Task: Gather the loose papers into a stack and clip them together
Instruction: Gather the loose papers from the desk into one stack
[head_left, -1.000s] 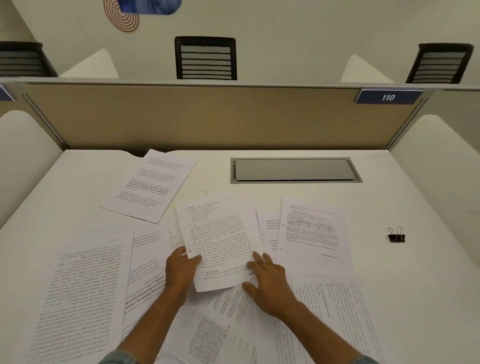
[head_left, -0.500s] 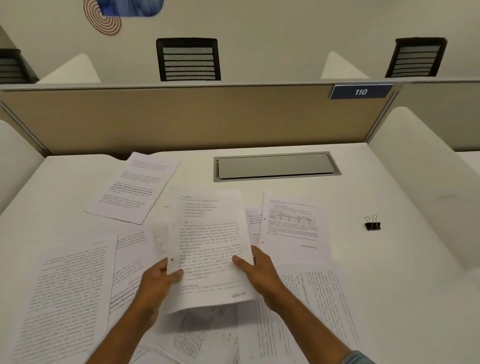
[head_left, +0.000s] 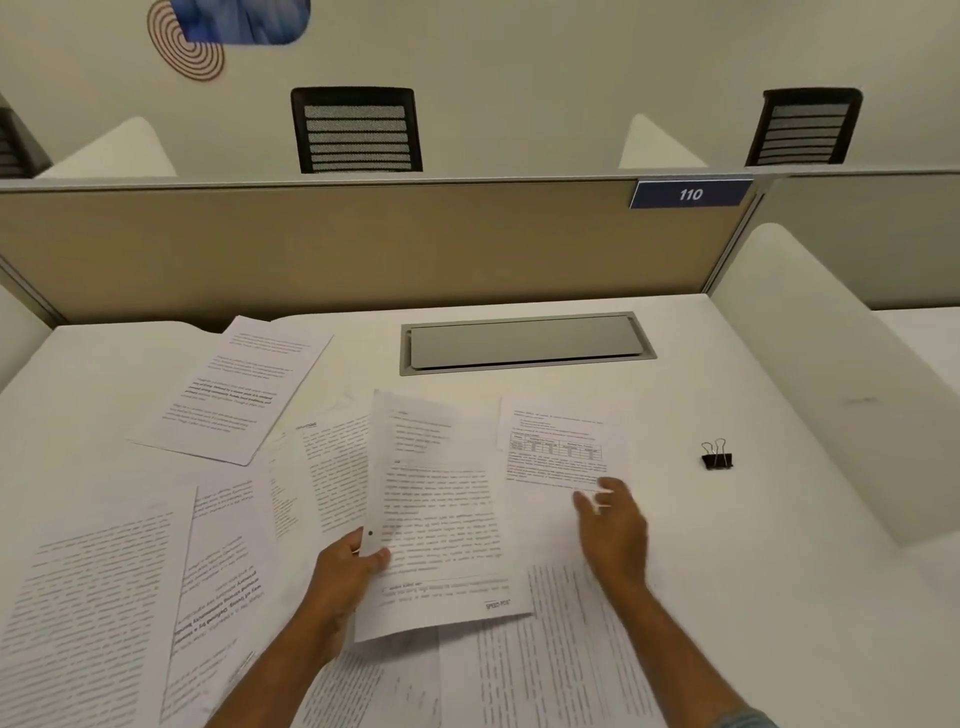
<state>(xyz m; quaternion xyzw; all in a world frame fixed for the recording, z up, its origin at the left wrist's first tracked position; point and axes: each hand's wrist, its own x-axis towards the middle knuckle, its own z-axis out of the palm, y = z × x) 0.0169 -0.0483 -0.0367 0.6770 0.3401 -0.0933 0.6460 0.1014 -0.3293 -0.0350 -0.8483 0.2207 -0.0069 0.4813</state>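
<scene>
My left hand (head_left: 349, 570) grips the left edge of a small stack of printed sheets (head_left: 441, 514), lifted a little above the desk. My right hand (head_left: 613, 525) is off the stack, fingers spread, blurred, touching the near edge of a sheet with a table on it (head_left: 561, 447). Loose printed pages lie scattered around: one at the back left (head_left: 234, 389), several at the near left (head_left: 93, 613), more under and beside my arms (head_left: 561, 649). A black binder clip (head_left: 717, 457) stands on the desk to the right, apart from both hands.
The white desk (head_left: 779, 545) has a grey cable hatch (head_left: 524, 343) at the back centre. A beige divider panel (head_left: 363, 244) with a blue "110" label (head_left: 690, 194) closes the back. White side partitions stand left and right. Black chairs show beyond the divider.
My right hand let go of the held stack and moved right onto the sheet with the table. The left hand alone now holds the stack, which has tilted slightly.
</scene>
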